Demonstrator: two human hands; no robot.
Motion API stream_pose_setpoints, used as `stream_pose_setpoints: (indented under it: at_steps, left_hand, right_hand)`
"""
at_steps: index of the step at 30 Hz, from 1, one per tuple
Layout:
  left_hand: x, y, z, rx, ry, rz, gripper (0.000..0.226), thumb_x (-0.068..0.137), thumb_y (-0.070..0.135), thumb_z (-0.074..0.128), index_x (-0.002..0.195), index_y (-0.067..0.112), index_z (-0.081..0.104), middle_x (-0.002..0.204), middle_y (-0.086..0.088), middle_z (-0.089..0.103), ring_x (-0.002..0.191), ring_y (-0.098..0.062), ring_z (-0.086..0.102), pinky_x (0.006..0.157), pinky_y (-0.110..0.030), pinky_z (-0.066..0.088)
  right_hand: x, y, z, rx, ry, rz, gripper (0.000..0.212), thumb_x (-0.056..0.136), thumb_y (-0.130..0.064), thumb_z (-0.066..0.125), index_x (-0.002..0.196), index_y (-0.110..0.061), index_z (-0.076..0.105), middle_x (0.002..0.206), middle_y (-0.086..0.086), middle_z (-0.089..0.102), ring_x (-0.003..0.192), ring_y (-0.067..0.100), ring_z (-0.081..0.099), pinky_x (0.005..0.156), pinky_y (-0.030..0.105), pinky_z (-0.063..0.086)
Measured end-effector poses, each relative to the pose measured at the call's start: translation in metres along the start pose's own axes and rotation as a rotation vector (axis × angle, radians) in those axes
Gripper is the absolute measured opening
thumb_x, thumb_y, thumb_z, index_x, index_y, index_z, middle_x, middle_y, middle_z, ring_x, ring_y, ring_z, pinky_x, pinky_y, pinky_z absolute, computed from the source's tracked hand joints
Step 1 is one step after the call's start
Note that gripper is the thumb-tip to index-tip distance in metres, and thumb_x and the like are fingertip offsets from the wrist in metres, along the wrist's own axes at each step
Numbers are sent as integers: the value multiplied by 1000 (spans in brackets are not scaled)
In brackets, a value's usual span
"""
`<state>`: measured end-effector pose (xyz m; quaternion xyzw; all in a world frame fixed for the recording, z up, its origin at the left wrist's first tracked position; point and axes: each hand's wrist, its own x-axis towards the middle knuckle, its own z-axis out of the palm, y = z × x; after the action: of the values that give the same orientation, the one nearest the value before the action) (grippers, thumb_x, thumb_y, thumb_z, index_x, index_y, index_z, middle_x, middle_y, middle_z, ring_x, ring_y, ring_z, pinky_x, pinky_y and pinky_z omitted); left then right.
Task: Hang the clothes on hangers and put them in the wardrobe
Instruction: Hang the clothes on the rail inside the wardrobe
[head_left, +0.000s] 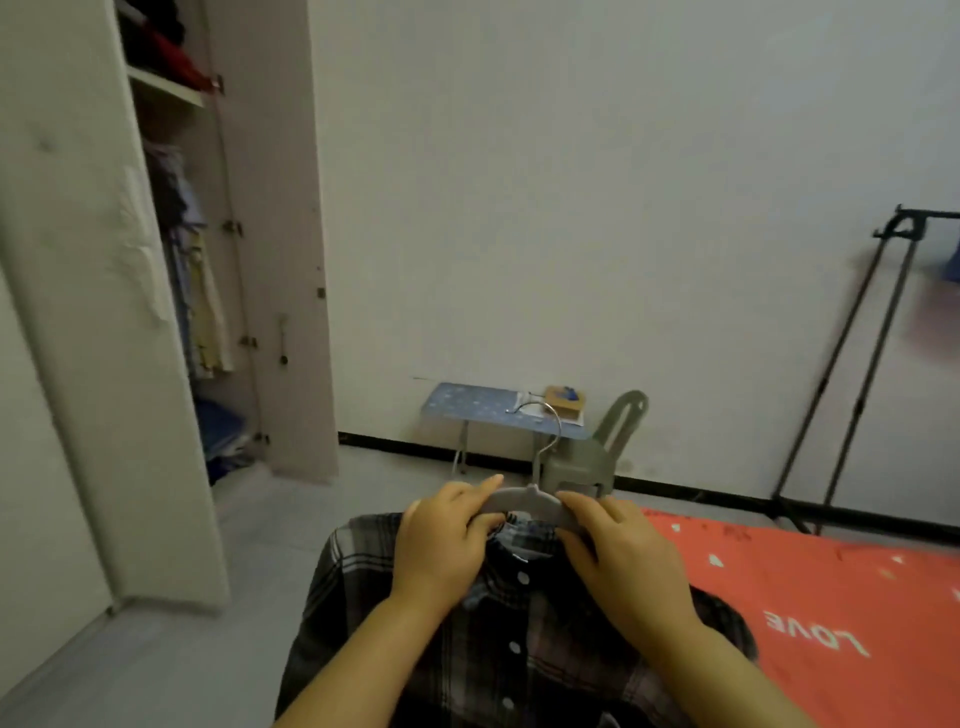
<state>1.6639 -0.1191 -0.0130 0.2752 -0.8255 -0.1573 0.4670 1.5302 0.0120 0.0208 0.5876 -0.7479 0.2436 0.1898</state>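
Shirt (519, 623) sits on the hanger (524, 501), gripped by left hand (447, 540) and right hand (618, 561); wardrobe (171, 260) trip remains.

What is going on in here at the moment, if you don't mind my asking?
A person is fitting a plaid shirt onto a grey hanger, with the left hand and right hand gripping its shoulders at the collar. The wardrobe stands open to the left, clothes already hanging inside.
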Motion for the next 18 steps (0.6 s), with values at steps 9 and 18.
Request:
stream_pose_setpoints:
  at_steps: [9,18]
  left_hand:
    - [115,-166,-77,166,106,-65,39,88,29,62,127,27,58,100,3,66,90,-19,60,82,-35,44]
    - [229,-292,-80,312,139,-150,38,89,33,60,126,28,59,102,2,65,92,-21,59,81,-35,45]
  right_hand:
    - [181,-84,128,79,42,-173,38,96,-41,45,133,-31,46,110,-9,57,100,14,52,62,26,48]
    - [346,-99,241,134,14,-282,39,97,-47,39,135,-35,39,118,-10,55,105,14,51,66,27,49]
